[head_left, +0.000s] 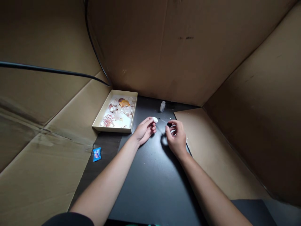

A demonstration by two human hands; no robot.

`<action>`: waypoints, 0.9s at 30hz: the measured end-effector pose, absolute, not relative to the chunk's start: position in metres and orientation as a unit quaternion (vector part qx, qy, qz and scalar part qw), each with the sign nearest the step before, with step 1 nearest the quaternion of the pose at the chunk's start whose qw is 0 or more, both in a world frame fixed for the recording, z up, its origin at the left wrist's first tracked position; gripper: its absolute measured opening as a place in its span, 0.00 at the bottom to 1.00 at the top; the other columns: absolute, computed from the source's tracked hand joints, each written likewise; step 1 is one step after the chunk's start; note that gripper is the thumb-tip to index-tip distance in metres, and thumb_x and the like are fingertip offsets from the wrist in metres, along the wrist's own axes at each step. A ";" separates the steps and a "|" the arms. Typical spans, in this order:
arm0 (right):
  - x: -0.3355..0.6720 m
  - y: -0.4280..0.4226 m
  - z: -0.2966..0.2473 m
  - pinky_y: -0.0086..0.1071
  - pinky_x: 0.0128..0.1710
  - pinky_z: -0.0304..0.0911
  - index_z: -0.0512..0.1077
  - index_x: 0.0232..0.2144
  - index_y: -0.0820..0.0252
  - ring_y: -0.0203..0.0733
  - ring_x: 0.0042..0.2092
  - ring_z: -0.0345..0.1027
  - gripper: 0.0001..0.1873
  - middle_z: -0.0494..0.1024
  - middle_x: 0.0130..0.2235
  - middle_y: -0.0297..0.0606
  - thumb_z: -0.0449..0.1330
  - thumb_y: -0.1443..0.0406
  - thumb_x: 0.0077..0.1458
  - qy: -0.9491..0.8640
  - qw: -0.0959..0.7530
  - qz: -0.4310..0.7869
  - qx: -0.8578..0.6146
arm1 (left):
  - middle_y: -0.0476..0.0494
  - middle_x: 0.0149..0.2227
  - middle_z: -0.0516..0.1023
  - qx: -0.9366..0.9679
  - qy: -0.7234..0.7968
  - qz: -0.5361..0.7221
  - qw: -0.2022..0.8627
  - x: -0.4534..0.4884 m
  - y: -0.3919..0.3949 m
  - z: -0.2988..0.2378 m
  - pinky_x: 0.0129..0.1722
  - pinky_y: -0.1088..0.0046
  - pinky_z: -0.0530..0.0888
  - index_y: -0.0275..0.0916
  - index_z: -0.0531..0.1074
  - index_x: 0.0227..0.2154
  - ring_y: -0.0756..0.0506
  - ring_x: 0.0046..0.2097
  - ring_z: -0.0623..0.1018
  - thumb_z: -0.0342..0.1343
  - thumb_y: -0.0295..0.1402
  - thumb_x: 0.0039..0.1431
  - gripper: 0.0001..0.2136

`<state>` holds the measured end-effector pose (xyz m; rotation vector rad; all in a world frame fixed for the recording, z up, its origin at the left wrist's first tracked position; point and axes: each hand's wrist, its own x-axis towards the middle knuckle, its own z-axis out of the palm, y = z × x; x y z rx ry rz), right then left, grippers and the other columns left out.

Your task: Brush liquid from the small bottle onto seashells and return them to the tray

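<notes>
Pinching a small white shell (155, 120) in the left hand (143, 131), with a grip of thumb and fingertips at one edge, above the dark table (148, 175). Holding a black-capped applicator (169, 124) in the right hand (178, 138), with a grip pressed around the cap, and pointing its thin stem toward the shell. Seemingly leaving a narrow gap between the dark tip and the shell. Note, beyond both hands, a small clear bottle (162, 106) with no cap showing; to the left, a shallow box (113, 129) of assorted shells (108, 120).

Could drop the shell by pinching too lightly, with so little edge in hand, or squirt it loose by squeezing hard on its rounded side. Could poke or smear the left fingertips by turning the right wrist slightly, given such a long stem. Could drip on the table if carrying liquid at the tip; cannot tell from here. Could topple the slim bottle by reaching carelessly forward.
</notes>
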<state>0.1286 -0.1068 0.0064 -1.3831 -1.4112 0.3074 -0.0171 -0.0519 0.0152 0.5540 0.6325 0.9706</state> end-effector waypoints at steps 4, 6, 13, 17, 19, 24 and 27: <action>0.128 -0.107 0.008 0.28 0.26 0.63 0.68 0.40 0.56 0.33 0.31 0.66 0.08 0.69 0.40 0.37 0.56 0.66 0.57 -0.623 0.533 0.140 -0.555 | 0.51 0.26 0.66 0.256 0.292 0.456 0.801 -0.017 -0.051 0.014 0.25 0.79 0.64 0.37 0.66 0.32 0.54 0.25 0.67 0.61 0.31 0.53 0.09; 0.128 -0.107 0.008 0.29 0.26 0.64 0.69 0.40 0.56 0.33 0.31 0.66 0.08 0.69 0.40 0.38 0.56 0.66 0.57 -0.622 0.523 0.143 -0.565 | 0.51 0.26 0.66 0.253 0.292 0.458 0.801 -0.017 -0.051 0.014 0.24 0.79 0.64 0.37 0.66 0.31 0.54 0.25 0.67 0.61 0.31 0.53 0.09; 0.128 -0.109 0.009 0.29 0.27 0.65 0.71 0.40 0.55 0.33 0.30 0.65 0.08 0.67 0.40 0.38 0.56 0.67 0.57 -0.623 0.525 0.141 -0.562 | 0.49 0.32 0.71 0.295 0.278 0.430 0.807 -0.019 -0.053 0.017 0.28 0.75 0.70 0.38 0.64 0.33 0.53 0.26 0.71 0.60 0.35 0.55 0.10; 0.128 -0.110 0.011 0.30 0.28 0.65 0.71 0.40 0.56 0.32 0.29 0.65 0.07 0.67 0.40 0.38 0.56 0.67 0.57 -0.611 0.545 0.127 -0.559 | 0.48 0.32 0.72 0.335 0.267 0.392 0.814 -0.020 -0.054 0.017 0.28 0.75 0.71 0.40 0.62 0.35 0.53 0.25 0.72 0.57 0.37 0.58 0.10; 0.128 -0.110 0.011 0.29 0.28 0.65 0.71 0.40 0.56 0.32 0.29 0.65 0.08 0.67 0.41 0.37 0.56 0.67 0.57 -0.623 0.545 0.135 -0.545 | 0.48 0.31 0.72 0.332 0.266 0.392 0.816 -0.020 -0.054 0.016 0.27 0.76 0.70 0.40 0.62 0.35 0.52 0.25 0.72 0.56 0.37 0.59 0.09; 0.128 -0.109 0.009 0.30 0.27 0.64 0.71 0.40 0.56 0.33 0.30 0.65 0.08 0.67 0.41 0.39 0.56 0.66 0.58 -0.605 0.542 0.124 -0.570 | 0.50 0.28 0.68 0.292 0.262 0.405 0.826 -0.019 -0.052 0.014 0.26 0.76 0.68 0.39 0.62 0.33 0.53 0.24 0.68 0.55 0.35 0.59 0.08; 0.128 -0.109 0.009 0.30 0.27 0.64 0.71 0.41 0.55 0.33 0.30 0.66 0.09 0.70 0.42 0.39 0.56 0.65 0.58 -0.620 0.524 0.135 -0.568 | 0.52 0.26 0.64 0.285 0.258 0.403 0.831 -0.018 -0.053 0.015 0.25 0.76 0.67 0.38 0.61 0.31 0.54 0.23 0.65 0.55 0.36 0.59 0.09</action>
